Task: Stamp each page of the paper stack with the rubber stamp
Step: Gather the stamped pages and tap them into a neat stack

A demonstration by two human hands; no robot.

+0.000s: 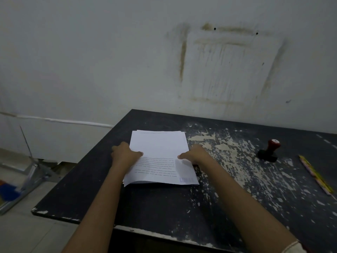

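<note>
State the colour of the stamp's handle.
Dark red, above a black base, on the stamp; the head view shows it.

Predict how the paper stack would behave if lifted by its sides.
Probably floppy: the paper stack bows up off the table at its near edge. Its sheets would likely slip apart: their edges look fanned at the near left corner. Likely light: left hand and right hand pinch only its sides.

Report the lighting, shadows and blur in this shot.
Head view: dim, even light, no glare; the right hand casts a soft shadow on the paper stack; its printed lines are too blurred to read; the blue object at lower left is smeared.
</note>
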